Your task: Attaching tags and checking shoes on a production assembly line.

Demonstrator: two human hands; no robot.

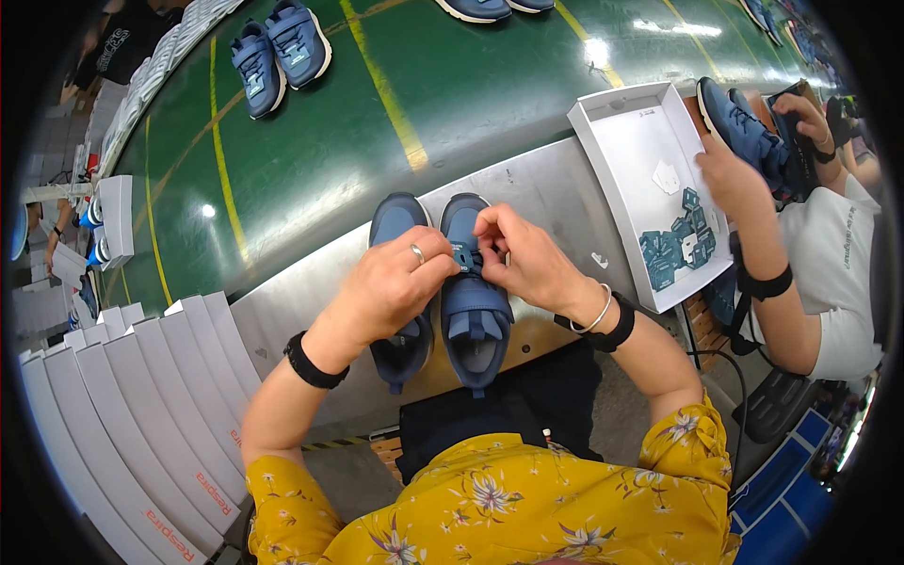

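A pair of blue sneakers stands side by side on the metal ledge in front of me, toes pointing away. My left hand (pixel 400 282) pinches a small teal tag (pixel 461 257) against the laces of the right sneaker (pixel 476 301). Closed at the other side of those laces, my right hand (pixel 532 264) has thumb and forefinger together; what lies between them is hidden. The left sneaker (pixel 396 217) is partly covered by my left hand. A white box (pixel 617 226) to the right holds several teal tags (pixel 664 252) and a few white pieces.
Beyond the metal ledge (pixel 282 311) runs a green surface (pixel 311 141) with yellow lines, carrying more blue sneakers (pixel 303 42). White shoeboxes (pixel 141 405) are stacked at the left. On the right, a co-worker's arm (pixel 767 245) reaches beside the tag box, near another pair of sneakers (pixel 744 127).
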